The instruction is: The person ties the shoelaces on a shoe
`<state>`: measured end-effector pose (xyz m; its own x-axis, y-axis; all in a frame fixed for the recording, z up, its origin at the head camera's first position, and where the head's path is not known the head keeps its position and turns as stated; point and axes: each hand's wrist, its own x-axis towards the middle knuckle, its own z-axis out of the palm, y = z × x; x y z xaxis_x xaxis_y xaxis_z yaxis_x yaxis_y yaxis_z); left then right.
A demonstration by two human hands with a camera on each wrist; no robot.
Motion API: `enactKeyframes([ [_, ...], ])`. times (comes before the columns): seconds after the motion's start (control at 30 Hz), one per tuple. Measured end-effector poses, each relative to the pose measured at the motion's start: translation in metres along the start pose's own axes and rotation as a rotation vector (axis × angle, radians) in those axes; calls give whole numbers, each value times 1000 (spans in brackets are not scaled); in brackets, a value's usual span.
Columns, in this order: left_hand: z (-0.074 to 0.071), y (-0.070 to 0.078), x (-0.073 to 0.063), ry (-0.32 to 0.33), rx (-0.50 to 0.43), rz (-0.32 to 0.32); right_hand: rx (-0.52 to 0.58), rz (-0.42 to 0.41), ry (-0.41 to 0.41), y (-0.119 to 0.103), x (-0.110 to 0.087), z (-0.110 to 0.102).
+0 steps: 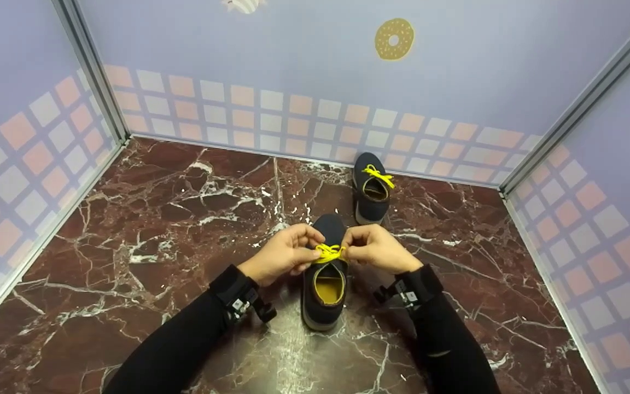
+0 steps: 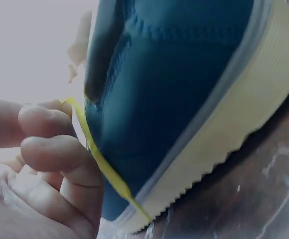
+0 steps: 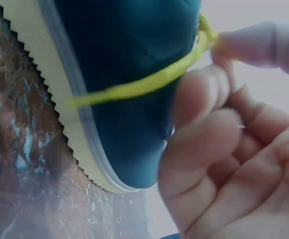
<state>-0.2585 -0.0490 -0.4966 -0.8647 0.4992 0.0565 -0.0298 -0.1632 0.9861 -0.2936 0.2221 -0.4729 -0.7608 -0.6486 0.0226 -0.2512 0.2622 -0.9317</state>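
A dark blue shoe [image 1: 323,314] with a yellow lining stands on the floor, toe pointing away from me. Its yellow shoelace [image 1: 328,253] lies in loops across the top, between my two hands. From the left side, my left hand [image 1: 287,251] pinches the lace with thumb and fingertips. My right hand [image 1: 378,249] pinches it on the other side, thumb against the index finger. One loose lace end [image 2: 112,179] hangs down the shoe's side in the left wrist view. Another yellow strand [image 3: 154,82] runs across the opposite side toward the pale ridged sole in the right wrist view.
A matching dark shoe [image 1: 372,210] with a tied yellow lace stands farther off, near the back wall [image 1: 293,54]. Panels with pink and white squares enclose the dark red marbled floor [image 1: 184,219] on three sides.
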Motion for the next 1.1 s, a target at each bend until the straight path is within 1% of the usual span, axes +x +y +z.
enactKeyframes([
  [0.13, 7, -3, 1, 43, 7, 26, 151, -46, 6, 5, 3, 3],
  [0.23, 11, -6, 2, 67, -30, 35, 219, -68, -3, 9, 4, 4],
  [0.3, 12, -8, 2, 76, -82, 36, 242, -78, -23, 11, 5, 5],
  [0.4, 13, -8, 2, 74, -150, 28, 242, -94, -65, 12, 6, 4],
  [0.47, 12, -8, 2, 56, -182, 11, 213, -107, -88, 12, 6, 4],
  [0.57, 10, -7, 2, 23, -205, -27, 158, -127, -102, 13, 6, 3],
  [0.67, 7, -5, 3, 8, -235, -60, 142, -156, -87, 15, 6, 3],
  [0.73, 4, -4, 4, 26, -255, -61, 168, -187, -52, 18, 7, 2],
  [0.8, 1, -4, 4, 47, -255, -51, 212, -208, -33, 20, 6, 0],
  [0.87, 1, -4, 4, 60, -241, -35, 253, -199, -35, 20, 4, -2],
  [0.93, 2, -5, 4, 57, -210, -22, 241, -157, -66, 16, 2, -5],
  [1.0, 4, -6, 4, 43, -190, -16, 205, -87, -94, 11, 0, -7],
  [1.1, 6, -6, 3, 37, -174, -10, 109, -5, -99, 5, -2, -8],
])
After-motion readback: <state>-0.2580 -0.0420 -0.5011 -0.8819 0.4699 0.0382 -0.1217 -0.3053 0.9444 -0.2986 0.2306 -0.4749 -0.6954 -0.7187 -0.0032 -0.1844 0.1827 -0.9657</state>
